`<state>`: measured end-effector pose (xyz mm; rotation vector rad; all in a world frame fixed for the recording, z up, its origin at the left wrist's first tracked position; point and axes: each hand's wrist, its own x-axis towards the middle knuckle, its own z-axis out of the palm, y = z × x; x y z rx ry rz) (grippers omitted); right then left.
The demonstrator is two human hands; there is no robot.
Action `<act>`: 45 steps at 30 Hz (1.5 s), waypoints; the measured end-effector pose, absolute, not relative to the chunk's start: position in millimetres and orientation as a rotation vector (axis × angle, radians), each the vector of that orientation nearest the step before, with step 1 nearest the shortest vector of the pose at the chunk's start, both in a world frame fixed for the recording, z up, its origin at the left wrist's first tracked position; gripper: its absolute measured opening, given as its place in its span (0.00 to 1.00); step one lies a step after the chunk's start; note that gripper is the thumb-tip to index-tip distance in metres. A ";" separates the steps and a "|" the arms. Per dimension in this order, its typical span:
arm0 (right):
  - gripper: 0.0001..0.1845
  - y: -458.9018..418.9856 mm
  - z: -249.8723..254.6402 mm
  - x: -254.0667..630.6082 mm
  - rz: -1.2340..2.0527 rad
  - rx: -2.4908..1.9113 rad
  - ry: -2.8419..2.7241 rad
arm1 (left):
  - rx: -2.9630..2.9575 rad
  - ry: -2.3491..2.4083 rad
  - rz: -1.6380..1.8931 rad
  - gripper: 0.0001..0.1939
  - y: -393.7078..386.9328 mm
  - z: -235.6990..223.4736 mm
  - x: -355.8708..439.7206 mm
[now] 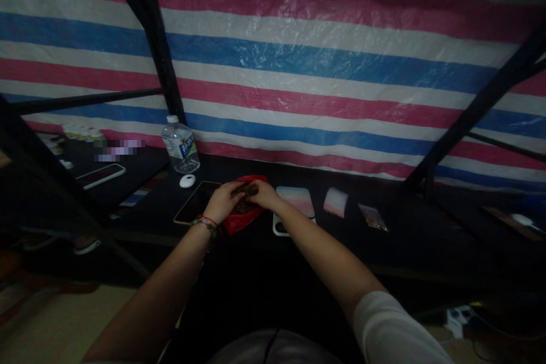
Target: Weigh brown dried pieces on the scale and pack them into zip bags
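Both hands meet over the red plastic bag [245,217], which lies on the dark table [409,239] just right of the phone [194,203]. The left hand [222,202] curls its fingers onto a small dark item [246,188] at the bag's top; the right hand [263,194] pinches the same item from the bag's far side. A water bottle [180,147] stands behind the bag to its left, with a white mouse [187,181] below the bottle.

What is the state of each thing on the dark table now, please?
Clear plastic water bottle: upright, cap on.
Red plastic bag: crumpled, under both hands.
Left hand: closed on the bag.
Right hand: on the bag, grip unclear.
Black smartphone: flat, screen dark.
Small clear pouch: lying flat.
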<state>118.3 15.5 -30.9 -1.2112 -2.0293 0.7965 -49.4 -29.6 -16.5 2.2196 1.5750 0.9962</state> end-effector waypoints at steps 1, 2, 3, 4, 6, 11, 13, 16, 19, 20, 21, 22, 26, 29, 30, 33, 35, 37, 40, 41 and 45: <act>0.16 15.5 -31.8 118.9 0.785 -1.229 -1.994 | 2.216 1.581 1.001 0.19 -29.2 -17.3 -49.5; 0.17 15.6 -32.4 119.8 0.777 -1.241 -1.970 | 2.210 1.590 1.005 0.19 -28.6 -17.8 -49.9; 0.18 15.7 -32.8 120.8 0.774 -1.245 -1.957 | 2.203 1.600 1.007 0.19 -28.0 -18.2 -50.5; 0.19 16.0 -33.0 121.9 0.774 -1.241 -1.952 | 2.197 1.607 1.005 0.20 -27.4 -18.4 -51.2; 0.20 16.7 -32.5 124.3 0.778 -1.227 -1.949 | 2.183 1.621 0.995 0.20 -26.6 -18.2 -52.6; 0.21 14.4 -29.0 129.5 0.681 -1.277 -1.977 | 2.158 1.651 0.947 0.19 -30.0 -14.4 -51.7; 0.20 11.2 -28.6 129.9 0.630 -1.309 -2.008 | 2.150 1.640 0.917 0.18 -33.0 -12.4 -49.6; 0.20 6.5 -29.9 128.4 0.594 -1.312 -2.054 | 2.147 1.616 0.886 0.19 -36.4 -10.4 -46.6; 0.19 3.4 -31.5 125.5 0.590 -1.303 -2.086 | 2.181 1.588 0.879 0.20 -36.7 -10.4 -45.1; 0.19 2.7 -31.6 124.6 0.598 -1.303 -2.095 | 2.202 1.568 0.876 0.19 -36.3 -10.8 -45.1; 0.18 2.1 -31.4 123.8 0.612 -1.302 -2.103 | 2.228 1.540 0.872 0.19 -35.7 -11.4 -45.1; 0.17 1.6 -30.9 123.1 0.629 -1.299 -2.108 | 2.253 1.515 0.871 0.19 -35.0 -12.2 -45.3; 0.23 -0.3 -27.9 121.3 0.646 -1.261 -2.091 | 2.298 1.503 0.882 0.19 -32.4 -16.3 -46.1; 0.24 -1.0 -26.6 120.5 0.626 -1.232 -2.125 | 2.284 1.524 0.897 0.20 -31.6 -19.2 -46.0; 0.22 -1.2 -26.3 120.2 0.621 -1.230 -2.138 | 2.281 1.524 0.909 0.21 -31.5 -19.9 -45.8; 0.20 -1.9 -25.1 119.7 0.600 -1.231 -2.141 | 2.263 1.548 0.952 0.23 -32.0 -20.5 -44.6; 0.21 -2.5 -23.7 120.3 0.598 -1.229 -2.130 | 2.250 1.559 0.974 0.24 -32.5 -19.3 -43.9; 0.23 -3.1 -21.5 122.4 0.609 -1.233 -2.113 | 2.234 1.569 0.994 0.24 -33.2 -16.7 -44.1; 0.26 -4.0 -16.3 130.6 0.593 -1.260 -2.062 | 2.211 1.635 1.013 0.22 -35.4 -10.1 -45.8; 0.26 -4.3 -14.0 135.0 0.583 -1.271 -2.049 | 2.214 1.659 1.004 0.22 -36.6 -7.3 -46.3; 0.22 -3.6 -2.3 162.4 0.559 -1.299 -2.014 | 2.294 1.699 0.901 0.19 -45.1 4.5 -43.2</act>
